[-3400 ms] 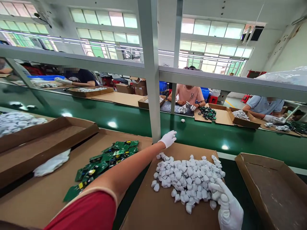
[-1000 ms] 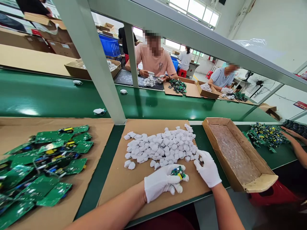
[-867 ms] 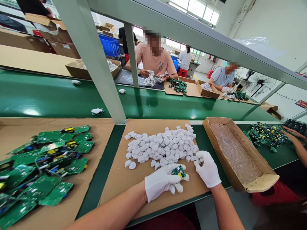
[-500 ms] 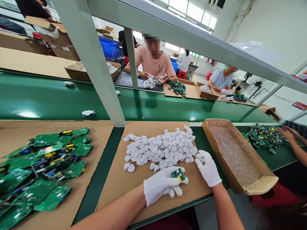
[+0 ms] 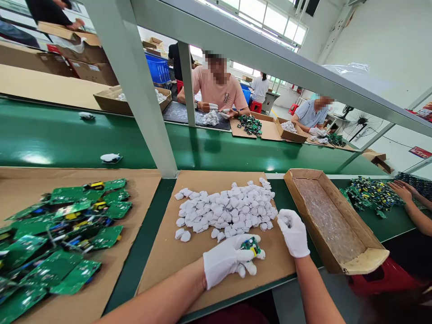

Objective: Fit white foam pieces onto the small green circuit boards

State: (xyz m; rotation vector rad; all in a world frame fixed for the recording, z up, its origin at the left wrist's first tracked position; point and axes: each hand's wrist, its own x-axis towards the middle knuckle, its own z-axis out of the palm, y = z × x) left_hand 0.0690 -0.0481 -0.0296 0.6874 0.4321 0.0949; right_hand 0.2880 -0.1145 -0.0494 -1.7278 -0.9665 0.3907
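My left hand (image 5: 227, 261), in a white glove, rests on the cardboard sheet (image 5: 175, 261) with its fingers closed on a small green circuit board (image 5: 251, 246). My right hand (image 5: 294, 233), also gloved, sits at the right edge of the pile of small white pieces (image 5: 227, 211), its fingers curled on one white piece (image 5: 285, 220). A heap of green circuit boards (image 5: 64, 234) lies on cardboard to my left.
An open cardboard box (image 5: 332, 220) stands to the right of the sheet. Past it a neighbour's hands (image 5: 400, 190) work at more circuit boards (image 5: 366, 194). A grey post (image 5: 135, 85) rises before the green conveyor belt (image 5: 219, 150), which carries white wrapped items (image 5: 110, 158). Other people sit across the belt.
My right hand has lifted slightly at the pile's edge and closed on a white piece. The wrapped items on the belt have drifted left. My left hand keeps its grip on the board.
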